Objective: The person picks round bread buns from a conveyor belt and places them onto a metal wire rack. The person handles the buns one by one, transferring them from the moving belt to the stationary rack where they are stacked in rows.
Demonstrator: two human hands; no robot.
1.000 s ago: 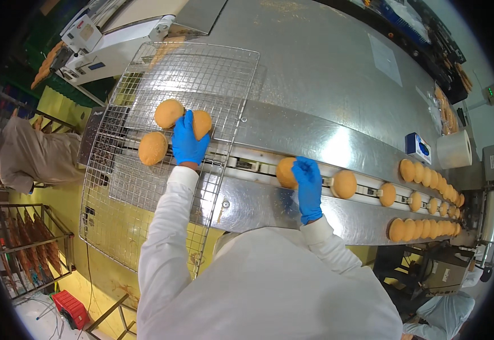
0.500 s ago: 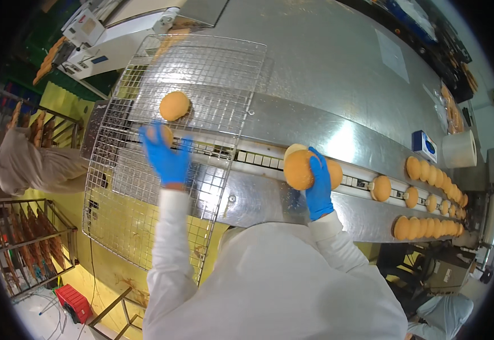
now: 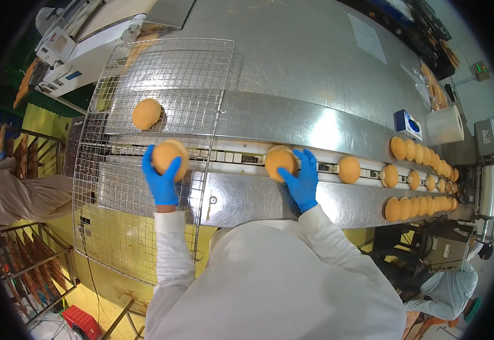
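Since the earlier frame, the left hand [image 3: 162, 182] has taken up a bun [image 3: 170, 158] and now holds it over the wire rack [image 3: 145, 79], fingers closed around it. One bun on the rack [image 3: 146, 114] lies just beyond. Right hand [image 3: 299, 180] has come down on a second bun [image 3: 280, 162] on the steel conveyor surface [image 3: 292, 122], fingers wrapped over it. Further buns [image 3: 416, 180] queue in rows to the right, well apart

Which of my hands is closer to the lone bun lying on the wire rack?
Left. The left hand holds a bun just below the lone bun; the right hand is far right, over the conveyor.
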